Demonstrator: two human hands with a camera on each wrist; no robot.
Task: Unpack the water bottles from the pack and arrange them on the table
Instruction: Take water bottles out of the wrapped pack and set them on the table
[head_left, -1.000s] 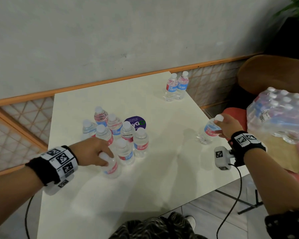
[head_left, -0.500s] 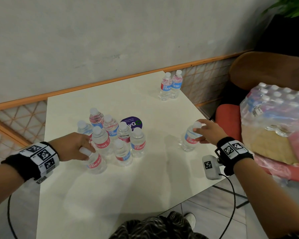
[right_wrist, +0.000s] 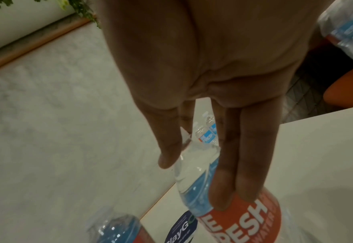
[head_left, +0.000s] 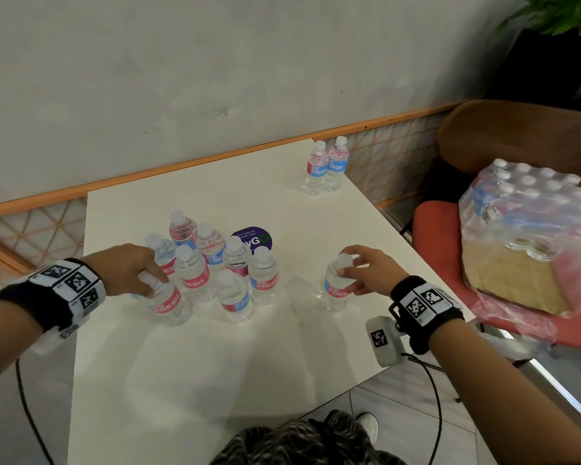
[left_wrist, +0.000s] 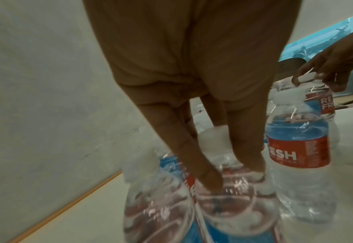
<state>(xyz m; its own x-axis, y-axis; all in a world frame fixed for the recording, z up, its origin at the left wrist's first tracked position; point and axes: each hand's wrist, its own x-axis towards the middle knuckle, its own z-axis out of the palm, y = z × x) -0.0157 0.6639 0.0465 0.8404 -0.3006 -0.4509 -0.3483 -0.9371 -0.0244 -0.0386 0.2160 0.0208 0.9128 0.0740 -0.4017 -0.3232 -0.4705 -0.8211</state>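
Right now both hands are on bottles at once. The left hand [head_left: 128, 268] grips the top of the near-left bottle [head_left: 170, 302], fingers curled down around its neck and cap; that bottle leans a little and stands at the front left of a cluster [head_left: 212, 260]. Counting it, the cluster numbers eight bottles, packed close with their red and blue labels touching or nearly so, and a round purple sticker [head_left: 254, 238] shows on the table [head_left: 215, 364] just behind them.

The right hand [head_left: 366, 270] grasps a ninth bottle [head_left: 334, 286], fingertips pinched round its white cap and shoulder; it stands on the table apart from the cluster, to its right. From the right wrist view two fingers [right_wrist: 233, 172] lie down over its label.

Two more bottles [head_left: 326, 166] stand side by side, touching, at the far right corner of the table. That makes eleven on the tabletop.

Off to the right, the shrink-wrapped pack [head_left: 524, 226] sits on a red chair [head_left: 436, 229], many white caps showing through the plastic, too many blurred for a sure count. One brown chair [head_left: 517, 132] stands behind it.
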